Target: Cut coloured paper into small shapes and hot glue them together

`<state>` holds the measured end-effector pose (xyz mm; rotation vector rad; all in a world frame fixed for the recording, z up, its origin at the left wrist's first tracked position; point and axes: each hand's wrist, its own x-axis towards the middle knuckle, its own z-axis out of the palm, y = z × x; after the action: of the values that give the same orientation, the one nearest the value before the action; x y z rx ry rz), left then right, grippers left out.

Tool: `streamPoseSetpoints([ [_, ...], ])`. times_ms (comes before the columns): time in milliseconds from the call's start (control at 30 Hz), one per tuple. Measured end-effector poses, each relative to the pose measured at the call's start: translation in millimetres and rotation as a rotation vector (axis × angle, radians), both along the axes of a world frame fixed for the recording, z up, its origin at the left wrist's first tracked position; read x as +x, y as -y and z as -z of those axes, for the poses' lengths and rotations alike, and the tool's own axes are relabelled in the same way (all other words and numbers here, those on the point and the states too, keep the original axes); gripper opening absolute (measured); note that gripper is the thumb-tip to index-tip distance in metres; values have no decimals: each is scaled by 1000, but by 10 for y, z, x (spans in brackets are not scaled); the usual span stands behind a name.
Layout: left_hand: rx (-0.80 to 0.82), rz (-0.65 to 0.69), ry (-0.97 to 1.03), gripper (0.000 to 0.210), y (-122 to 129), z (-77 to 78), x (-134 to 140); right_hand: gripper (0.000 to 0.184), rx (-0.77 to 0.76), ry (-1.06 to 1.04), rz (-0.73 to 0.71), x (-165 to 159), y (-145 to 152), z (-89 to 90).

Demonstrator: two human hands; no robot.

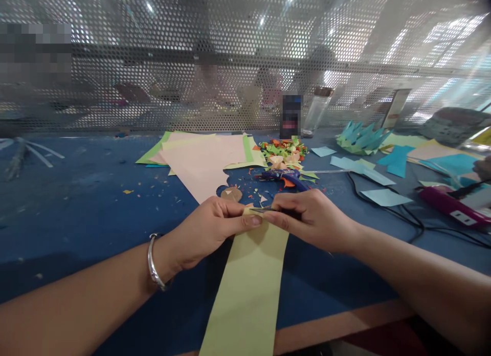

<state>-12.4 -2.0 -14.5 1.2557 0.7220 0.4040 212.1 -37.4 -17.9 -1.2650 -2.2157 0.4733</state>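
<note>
Taking the meeting fingertips as the dial's centre, a yellow paper strip runs down toward 6 o'clock, its near end passing over the table's wooden edge and out of view. It looks like thin card: very light, bendable, a little springy, easily creased and probably not slippery. The far end, at the centre, seems the surest hold, pinched flat between thumb and finger; squeezing the long middle would likely kink it. From 8 o'clock the left hand pinches that far end, thumb on top. From 4 o'clock the right hand is closed on a thin pointed tool, tip toward 9; whether its fingers also press the paper, I cannot tell. Beyond, a glue gun lies at 1 o'clock, pale pink sheets around 10, and farther out paper scraps between 12 and 1.
</note>
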Motion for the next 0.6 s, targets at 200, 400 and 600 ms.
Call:
streamPoseSetpoints([
  [200, 30, 0, -7, 15, -2, 0, 3, 42, -12, -9, -21, 1, 0, 19],
  [400, 16, 16, -3, 13, 0, 1, 2, 43, -12, -4, -11, 2, -5, 22],
  [600, 41, 12, -27, 16, -2, 17, -3, 44, -9, 11, -18, 0, 0, 21],
])
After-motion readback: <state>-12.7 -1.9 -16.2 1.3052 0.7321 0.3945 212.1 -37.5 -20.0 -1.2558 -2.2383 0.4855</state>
